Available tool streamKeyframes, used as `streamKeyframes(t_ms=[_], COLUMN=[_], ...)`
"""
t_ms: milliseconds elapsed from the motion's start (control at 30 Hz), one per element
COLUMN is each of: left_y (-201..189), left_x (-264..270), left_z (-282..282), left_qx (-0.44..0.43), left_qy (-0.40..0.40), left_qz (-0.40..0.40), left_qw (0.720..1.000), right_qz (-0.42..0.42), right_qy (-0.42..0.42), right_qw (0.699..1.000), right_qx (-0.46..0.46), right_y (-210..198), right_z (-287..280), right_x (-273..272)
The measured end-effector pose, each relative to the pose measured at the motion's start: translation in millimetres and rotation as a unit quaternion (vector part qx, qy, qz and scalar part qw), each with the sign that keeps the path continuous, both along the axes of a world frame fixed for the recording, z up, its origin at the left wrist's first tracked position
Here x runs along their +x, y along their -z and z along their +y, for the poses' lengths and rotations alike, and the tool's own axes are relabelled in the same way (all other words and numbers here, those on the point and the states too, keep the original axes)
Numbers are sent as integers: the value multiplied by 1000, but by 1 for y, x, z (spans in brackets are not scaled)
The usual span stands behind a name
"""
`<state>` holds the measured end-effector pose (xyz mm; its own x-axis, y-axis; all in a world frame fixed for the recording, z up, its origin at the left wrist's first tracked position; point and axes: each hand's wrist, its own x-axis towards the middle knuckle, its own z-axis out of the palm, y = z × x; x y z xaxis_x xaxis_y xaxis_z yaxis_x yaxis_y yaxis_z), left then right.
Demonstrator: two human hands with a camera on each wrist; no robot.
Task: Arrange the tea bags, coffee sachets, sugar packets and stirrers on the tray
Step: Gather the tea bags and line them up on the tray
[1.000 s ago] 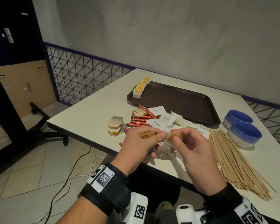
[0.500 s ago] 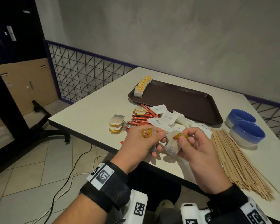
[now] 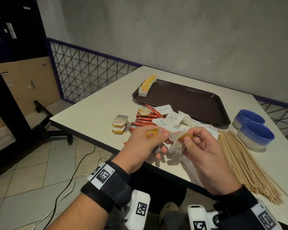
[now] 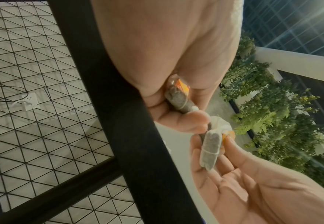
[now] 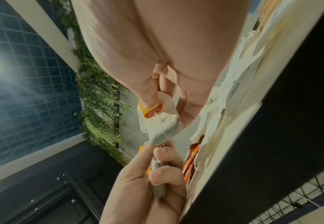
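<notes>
Both hands hover over the table's near edge, each with a tea bag. My left hand [image 3: 150, 143] grips a tea bag [image 3: 152, 133] with a yellow Lipton tag, its pouch [image 4: 178, 97] folded in the fingers. My right hand [image 3: 196, 146] pinches a second tea bag [image 3: 176, 145] by its yellow tag [image 5: 151, 109]; the pouch [image 4: 211, 147] hangs below. A row of tea bags [image 3: 147, 85] stands in the far left corner of the brown tray [image 3: 189, 100]. Loose tea bags [image 3: 120, 124], red coffee sachets [image 3: 145, 118], white sugar packets [image 3: 173, 118] and wooden stirrers [image 3: 246, 165] lie on the table.
Two blue bowls [image 3: 254, 130] stand right of the tray. The white table [image 3: 93, 112] has a dark edge near my hands; cables [image 3: 56, 196] trail on the tiled floor. A wire mesh fence [image 3: 83, 75] runs behind the table on the left.
My right hand has drawn its tea bag closer to the left hand and turned it, so the pouch hangs lower. The left hand has kept its bag nearly still.
</notes>
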<state>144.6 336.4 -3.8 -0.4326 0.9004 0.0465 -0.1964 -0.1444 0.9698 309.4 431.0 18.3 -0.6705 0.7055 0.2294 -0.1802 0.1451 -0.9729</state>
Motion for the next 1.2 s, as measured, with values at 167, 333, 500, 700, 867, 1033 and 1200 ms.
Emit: streamKeyframes(t_ms=[167, 333, 500, 700, 867, 1033, 1200], left_y=[0, 0, -1, -1, 0, -3, -4], left_x=[-1, 1, 1, 1, 0, 1, 3], left_z=[-1, 0, -1, -4, -2, -3, -4], left_qx=[2, 3, -10, 12, 1, 6, 14], left_qy=[6, 12, 8, 25, 25, 34, 32], left_qz=[3, 9, 23, 7, 13, 21, 50], left_qw=[1000, 1000, 1000, 1000, 1000, 999, 998], right_qz=[22, 14, 14, -45, -58, -36, -39], right_qy=[-3, 9, -2, -2, 13, 18, 26], right_qw=[999, 1000, 1000, 999, 998, 999, 997], right_qx=[-31, 26, 20, 3, 1, 18, 58], right_y=[0, 1, -2, -11, -20, -29, -33], right_z=[0, 2, 5, 11, 19, 20, 13], right_x=[-2, -2, -3, -6, -7, -8, -14])
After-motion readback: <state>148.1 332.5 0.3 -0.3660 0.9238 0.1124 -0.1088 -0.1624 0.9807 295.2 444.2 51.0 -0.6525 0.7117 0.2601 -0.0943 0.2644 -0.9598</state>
